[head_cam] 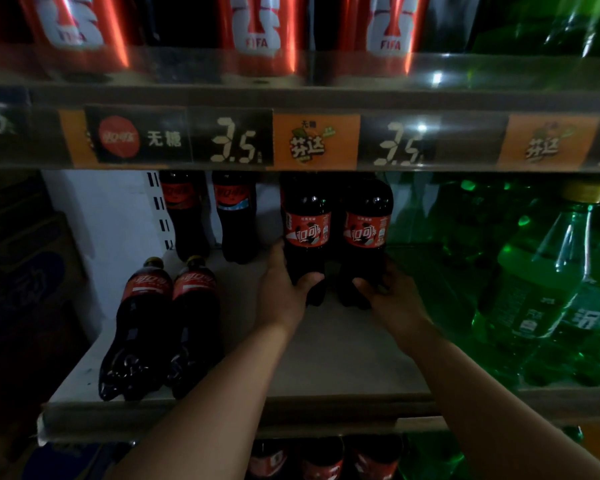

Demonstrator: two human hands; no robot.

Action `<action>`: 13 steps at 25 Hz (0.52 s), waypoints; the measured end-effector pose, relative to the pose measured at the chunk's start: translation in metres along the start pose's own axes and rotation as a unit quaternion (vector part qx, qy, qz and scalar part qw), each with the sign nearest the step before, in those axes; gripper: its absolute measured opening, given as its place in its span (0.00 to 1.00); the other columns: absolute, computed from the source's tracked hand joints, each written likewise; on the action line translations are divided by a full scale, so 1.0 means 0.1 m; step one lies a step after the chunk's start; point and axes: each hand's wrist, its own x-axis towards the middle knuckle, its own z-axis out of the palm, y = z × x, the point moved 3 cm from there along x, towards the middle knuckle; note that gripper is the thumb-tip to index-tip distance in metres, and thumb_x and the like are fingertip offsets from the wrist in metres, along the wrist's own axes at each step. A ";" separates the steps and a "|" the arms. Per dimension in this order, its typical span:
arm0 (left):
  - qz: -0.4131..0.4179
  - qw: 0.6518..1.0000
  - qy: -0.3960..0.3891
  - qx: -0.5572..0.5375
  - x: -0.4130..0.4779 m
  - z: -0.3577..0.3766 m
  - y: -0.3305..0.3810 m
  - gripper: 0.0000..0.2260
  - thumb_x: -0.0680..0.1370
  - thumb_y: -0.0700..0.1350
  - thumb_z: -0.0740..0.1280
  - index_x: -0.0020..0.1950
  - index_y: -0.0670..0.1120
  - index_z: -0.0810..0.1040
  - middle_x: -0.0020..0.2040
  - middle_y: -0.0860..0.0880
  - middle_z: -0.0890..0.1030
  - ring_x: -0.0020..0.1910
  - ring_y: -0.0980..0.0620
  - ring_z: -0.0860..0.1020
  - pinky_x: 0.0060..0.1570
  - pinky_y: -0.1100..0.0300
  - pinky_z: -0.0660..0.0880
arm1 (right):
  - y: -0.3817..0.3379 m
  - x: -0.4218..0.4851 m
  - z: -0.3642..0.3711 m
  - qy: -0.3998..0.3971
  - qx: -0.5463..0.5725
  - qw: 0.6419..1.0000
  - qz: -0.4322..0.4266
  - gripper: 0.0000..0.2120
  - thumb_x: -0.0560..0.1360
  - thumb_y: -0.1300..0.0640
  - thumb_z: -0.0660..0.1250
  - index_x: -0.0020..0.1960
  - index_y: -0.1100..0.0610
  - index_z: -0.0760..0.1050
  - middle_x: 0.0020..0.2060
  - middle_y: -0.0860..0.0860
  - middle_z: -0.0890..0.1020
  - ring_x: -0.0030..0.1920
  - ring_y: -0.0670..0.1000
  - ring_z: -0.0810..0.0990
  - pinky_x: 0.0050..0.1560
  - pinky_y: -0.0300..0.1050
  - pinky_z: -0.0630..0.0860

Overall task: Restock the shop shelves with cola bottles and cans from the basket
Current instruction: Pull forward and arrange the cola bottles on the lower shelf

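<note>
Head view: left hand (284,289) grips the left bottle (307,220) and right hand (390,296) the right bottle (366,220), both low, likely to seat them upright on the shelf (343,358).

Shelf (343,358): bottle pair (307,230) centre-back, front pair (142,306) far left, rear pair (184,209) behind it; cans (257,32) above.

This is a shop's drinks aisle. A clear plastic price strip (465,143) on the upper shelf edge holds brand cards and "3.5" price tags (234,145). Red metal cans (260,29) are lined up above it. Dark plastic cola bottles (307,230) stand below, with green plastic soda bottles (534,282) to their right and brown cardboard cartons (25,244) at far left.
</note>
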 end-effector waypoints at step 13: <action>-0.004 0.989 0.081 0.120 -0.55 -1.90 0.65 0.19 0.73 0.53 0.71 0.62 0.49 0.75 0.52 0.58 0.79 0.52 0.61 0.77 0.49 0.71 0.71 | -1.11 -0.94 0.97 -0.045 -0.065 0.997 -0.012 0.14 0.71 0.46 0.73 0.52 0.51 0.75 0.43 0.47 0.82 0.48 0.51 0.81 0.47 0.46 0.76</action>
